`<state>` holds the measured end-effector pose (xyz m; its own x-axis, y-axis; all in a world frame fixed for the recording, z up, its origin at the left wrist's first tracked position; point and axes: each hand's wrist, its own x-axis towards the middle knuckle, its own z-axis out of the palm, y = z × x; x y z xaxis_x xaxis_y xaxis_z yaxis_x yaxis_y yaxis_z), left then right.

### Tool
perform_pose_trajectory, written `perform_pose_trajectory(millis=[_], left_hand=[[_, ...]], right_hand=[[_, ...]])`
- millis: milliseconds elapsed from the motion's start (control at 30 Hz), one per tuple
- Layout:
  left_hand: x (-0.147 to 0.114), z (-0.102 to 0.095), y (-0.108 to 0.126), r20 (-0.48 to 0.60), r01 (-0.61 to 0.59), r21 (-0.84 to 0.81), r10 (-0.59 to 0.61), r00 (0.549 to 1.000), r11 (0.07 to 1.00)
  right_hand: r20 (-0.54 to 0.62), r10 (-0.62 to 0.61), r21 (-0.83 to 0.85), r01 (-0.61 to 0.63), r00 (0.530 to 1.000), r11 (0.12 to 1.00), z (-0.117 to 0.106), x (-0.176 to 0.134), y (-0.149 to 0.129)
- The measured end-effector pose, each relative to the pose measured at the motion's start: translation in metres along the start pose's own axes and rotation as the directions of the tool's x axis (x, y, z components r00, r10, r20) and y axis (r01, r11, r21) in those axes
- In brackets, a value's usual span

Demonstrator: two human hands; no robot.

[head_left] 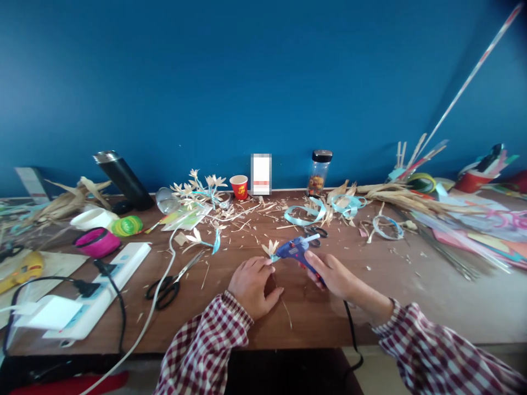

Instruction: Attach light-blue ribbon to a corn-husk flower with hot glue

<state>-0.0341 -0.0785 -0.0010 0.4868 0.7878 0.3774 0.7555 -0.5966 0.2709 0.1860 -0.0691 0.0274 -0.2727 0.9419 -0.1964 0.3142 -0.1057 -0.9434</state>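
My right hand (331, 274) is wrapped round the handle of a blue hot glue gun (293, 249), a pale glue stick jutting from its back. The gun's nozzle points left, close to the base of a small cream husk flower (270, 248) with a bit of light blue at its base. My left hand (254, 285) rests low over the table, its fingertips closed at that flower's base. A thin stem trails below the hand. Whether the nozzle touches the flower I cannot tell.
Black-handled scissors (168, 291) and a white power strip (107, 285) lie to the left. Finished-looking husk flowers (201, 189), a red paper cup (239, 187) and a snack jar (320, 173) stand at the back. Light blue ribbon (307, 214) curls behind the gun; its black cord (353, 329) hangs over the edge.
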Motion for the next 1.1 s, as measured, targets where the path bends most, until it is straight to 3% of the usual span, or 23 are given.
perform_pose_trajectory(millis=[667,867,1100], left_hand=[[0.0,0.001,0.0,-0.014,0.002,0.01,-0.002,1.0,1.0],[0.0,0.002,-0.001,-0.012,0.002,0.011,-0.002,1.0,1.0],[0.0,0.002,-0.001,-0.007,-0.01,0.017,0.01,1.0,1.0]], right_hand=[[0.028,-0.059,-0.156,0.063,0.998,0.986,0.0,0.004,-0.013],[-0.024,-0.039,-0.15,0.035,0.999,0.988,-0.005,0.001,-0.012],[0.024,-0.091,-0.163,0.094,0.996,0.982,0.0,0.001,-0.011]])
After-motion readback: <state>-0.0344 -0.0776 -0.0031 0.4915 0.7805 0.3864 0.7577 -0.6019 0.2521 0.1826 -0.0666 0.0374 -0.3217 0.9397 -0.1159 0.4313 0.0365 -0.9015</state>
